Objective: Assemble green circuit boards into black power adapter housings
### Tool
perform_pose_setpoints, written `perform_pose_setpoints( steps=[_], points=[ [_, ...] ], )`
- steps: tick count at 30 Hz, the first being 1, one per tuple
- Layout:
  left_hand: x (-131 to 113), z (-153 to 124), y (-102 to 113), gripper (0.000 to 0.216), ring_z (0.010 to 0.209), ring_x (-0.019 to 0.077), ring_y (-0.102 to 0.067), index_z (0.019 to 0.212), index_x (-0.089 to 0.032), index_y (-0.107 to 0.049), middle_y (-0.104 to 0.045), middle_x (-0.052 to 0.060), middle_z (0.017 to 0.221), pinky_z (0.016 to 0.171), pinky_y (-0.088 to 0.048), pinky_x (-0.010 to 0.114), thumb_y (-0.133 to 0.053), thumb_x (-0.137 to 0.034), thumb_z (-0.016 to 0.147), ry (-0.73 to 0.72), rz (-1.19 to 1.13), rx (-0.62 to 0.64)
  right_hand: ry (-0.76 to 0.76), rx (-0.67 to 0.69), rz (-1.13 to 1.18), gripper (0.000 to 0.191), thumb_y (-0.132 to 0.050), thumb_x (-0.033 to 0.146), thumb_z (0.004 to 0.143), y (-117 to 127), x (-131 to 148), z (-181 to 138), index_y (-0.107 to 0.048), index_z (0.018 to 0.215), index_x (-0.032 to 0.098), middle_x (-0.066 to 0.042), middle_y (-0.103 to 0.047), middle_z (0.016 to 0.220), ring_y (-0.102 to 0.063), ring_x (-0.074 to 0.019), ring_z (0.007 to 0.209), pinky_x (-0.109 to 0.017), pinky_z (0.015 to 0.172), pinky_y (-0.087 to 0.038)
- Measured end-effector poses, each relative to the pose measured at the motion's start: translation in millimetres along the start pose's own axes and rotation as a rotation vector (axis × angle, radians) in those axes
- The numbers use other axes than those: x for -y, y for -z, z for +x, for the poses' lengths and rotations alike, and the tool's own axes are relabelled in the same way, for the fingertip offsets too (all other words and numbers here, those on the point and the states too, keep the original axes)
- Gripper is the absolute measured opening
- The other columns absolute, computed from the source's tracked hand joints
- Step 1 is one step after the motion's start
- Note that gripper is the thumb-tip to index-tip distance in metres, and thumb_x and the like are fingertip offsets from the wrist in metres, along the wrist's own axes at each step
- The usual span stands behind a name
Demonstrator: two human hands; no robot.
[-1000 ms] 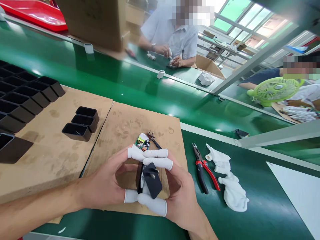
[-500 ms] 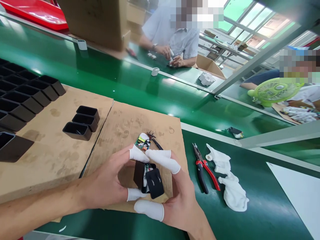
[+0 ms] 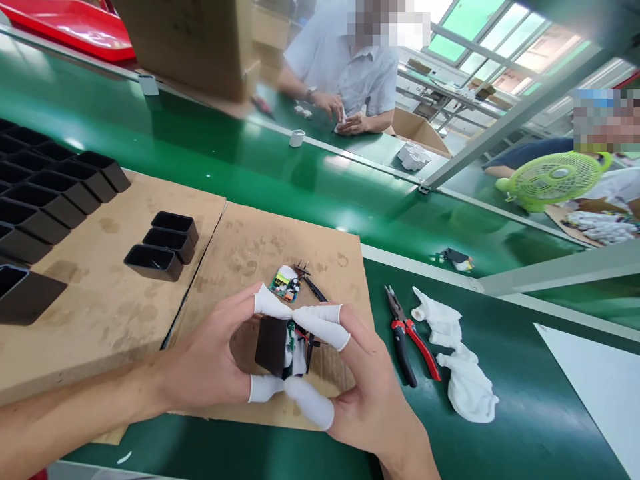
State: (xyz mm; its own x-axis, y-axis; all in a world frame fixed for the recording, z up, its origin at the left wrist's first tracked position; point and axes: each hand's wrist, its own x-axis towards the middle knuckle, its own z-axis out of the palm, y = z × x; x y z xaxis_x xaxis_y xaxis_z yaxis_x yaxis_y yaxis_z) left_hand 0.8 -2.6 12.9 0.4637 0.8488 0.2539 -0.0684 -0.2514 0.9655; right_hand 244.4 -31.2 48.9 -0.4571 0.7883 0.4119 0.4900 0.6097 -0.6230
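Black plastic charger housing, a small open-ended box with a white and green circuit insert showing at its mouth, sits between my two hands above the brown cardboard sheet on the green bench. My left hand grips it from the left: the white rubber cot on my forefinger presses its top edge and the cot on my thumb holds it from beneath. My right hand closes on the open end from the other side, with its cotted forefinger laid across the top and its cotted thumb under the insert. Both hands are clamped on this one piece, fingertips nearly touching each other.

Just beyond my fingers, on the same cardboard, lies a small green circuit board with a black two-pin plug part beside it. To my right, on the green mat, rest red-handled pliers, and next to them a crumpled white cloth glove. On the left cardboard stand three empty black plastic shells in a row, with many more packed together at the far left. Across the green conveyor belt, another person in a pale shirt works with both hands on small white parts.
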Motion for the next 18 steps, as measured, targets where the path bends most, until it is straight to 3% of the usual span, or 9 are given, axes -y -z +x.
perform_pose_setpoints(
  steps=[3,10,18],
  points=[
    [-3.1,-0.2,4.8,0.057,0.101,0.0208,-0.069,0.123,-0.028,-0.074,-0.07,-0.001,0.113,0.089,-0.057,0.033,-0.095,-0.008,0.074,-0.015,0.071,0.004,0.068,0.014,-0.103,0.061,-0.089,0.036,0.102,-2.5,-3.2,1.4,-0.062,0.155,0.023,-0.013,-0.075,0.124,-0.074,-0.0326,0.11,-0.049,0.091,-0.063],
    [-10.4,4.4,17.3,0.052,0.09,0.0173,-0.061,0.116,-0.027,-0.073,-0.064,-0.003,0.102,0.078,-0.05,0.029,-0.088,-0.005,0.071,-0.015,0.137,0.096,0.095,0.042,-0.162,0.05,-0.068,0.053,0.117,-6.6,-3.3,-1.7,-0.056,0.154,0.022,-0.014,-0.076,0.119,-0.075,-0.032,0.106,-0.046,0.084,-0.064],
    [-7.1,6.2,17.3,0.053,0.095,0.0192,-0.065,0.118,-0.027,-0.075,-0.069,-0.003,0.105,0.081,-0.051,0.032,-0.091,-0.007,0.072,-0.005,0.202,0.072,0.031,0.064,-0.125,0.052,-0.076,0.043,0.114,-6.8,-7.7,-3.3,-0.055,0.158,0.023,-0.016,-0.076,0.133,-0.075,-0.032,0.112,-0.047,0.091,-0.066]
  ],
)
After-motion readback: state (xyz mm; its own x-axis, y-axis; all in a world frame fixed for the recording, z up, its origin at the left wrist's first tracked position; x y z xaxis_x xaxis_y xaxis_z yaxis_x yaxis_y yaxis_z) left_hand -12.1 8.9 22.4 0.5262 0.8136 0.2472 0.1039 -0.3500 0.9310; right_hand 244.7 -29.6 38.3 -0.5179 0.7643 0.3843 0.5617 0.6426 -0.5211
